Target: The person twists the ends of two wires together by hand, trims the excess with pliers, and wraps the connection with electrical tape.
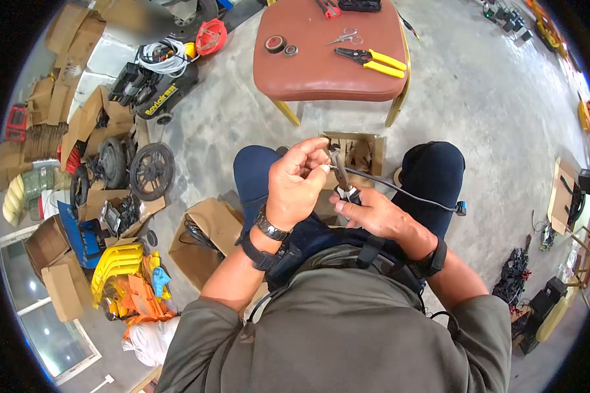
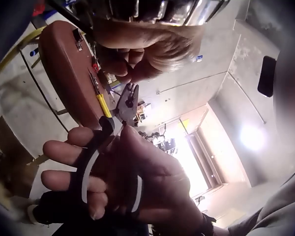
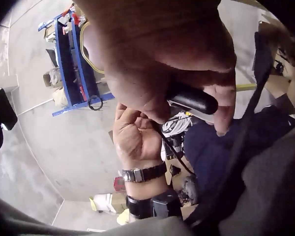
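Note:
Between the knees, my right hand (image 1: 373, 213) grips the black-and-white handles of combination pliers (image 1: 341, 171), their metal jaws pointing away from the body. In the left wrist view the pliers' jaws (image 2: 128, 101) lie just below the fingertips of my left hand (image 2: 147, 49). My left hand (image 1: 297, 187) pinches the end of a thin dark cable (image 1: 400, 190) beside the jaws. The cable runs right across the thigh to a blue connector (image 1: 461, 208). In the right wrist view a black handle (image 3: 194, 98) shows within the right hand (image 3: 162, 64); that hand hides the jaws.
A brown padded stool (image 1: 321, 72) ahead holds yellow-handled pliers (image 1: 373, 61), small scissors (image 1: 346, 37) and tape rolls (image 1: 275, 44). A cardboard box (image 1: 373, 154) stands below, between the knees. Another open box (image 1: 210, 229) is at left, near wheels and orange parts.

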Available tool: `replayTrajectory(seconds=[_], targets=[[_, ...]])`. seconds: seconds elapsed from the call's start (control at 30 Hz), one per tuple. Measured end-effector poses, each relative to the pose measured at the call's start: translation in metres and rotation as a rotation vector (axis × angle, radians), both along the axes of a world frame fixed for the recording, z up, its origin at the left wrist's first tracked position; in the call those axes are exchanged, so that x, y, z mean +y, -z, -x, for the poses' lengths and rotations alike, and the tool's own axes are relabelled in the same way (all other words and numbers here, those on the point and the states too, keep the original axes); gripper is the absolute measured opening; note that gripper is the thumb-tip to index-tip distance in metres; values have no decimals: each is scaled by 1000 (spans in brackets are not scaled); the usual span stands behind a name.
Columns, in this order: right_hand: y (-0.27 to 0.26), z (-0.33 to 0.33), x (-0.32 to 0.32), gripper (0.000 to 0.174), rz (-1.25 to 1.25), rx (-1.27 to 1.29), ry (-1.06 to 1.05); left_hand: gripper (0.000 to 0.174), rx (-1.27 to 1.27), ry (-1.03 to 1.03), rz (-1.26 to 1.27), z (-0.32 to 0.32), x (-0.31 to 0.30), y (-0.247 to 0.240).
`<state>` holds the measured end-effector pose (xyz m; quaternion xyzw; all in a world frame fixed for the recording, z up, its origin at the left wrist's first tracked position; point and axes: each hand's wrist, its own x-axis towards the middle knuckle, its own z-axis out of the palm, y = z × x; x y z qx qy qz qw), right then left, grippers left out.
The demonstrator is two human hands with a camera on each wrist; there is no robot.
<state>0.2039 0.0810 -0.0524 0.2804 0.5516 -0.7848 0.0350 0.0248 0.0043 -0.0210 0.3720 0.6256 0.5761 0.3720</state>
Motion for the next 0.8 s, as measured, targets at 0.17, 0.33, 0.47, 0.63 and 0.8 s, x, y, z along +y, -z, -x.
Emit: replayTrajectory(seconds=[0.17,0.33,0.47,0.63,0.8], targets=[[-5,-3,0,40,-39,-39,-43,43,8,-10,-7,-3,-1,4],[0,-5,-2,33,-65,-56,-61,42,16,-27,-7,-5,-2,5],[-2,-6,-5,35,-103,-25,-42,40,45,-44,21,-2,-1,10],[3,-7,-3,37,-266,-25,-39,39,60,-20,10,1,-3,9],[13,-12,-4,28,-189,-42,15,41,0,-5,2,3,-4,9]])
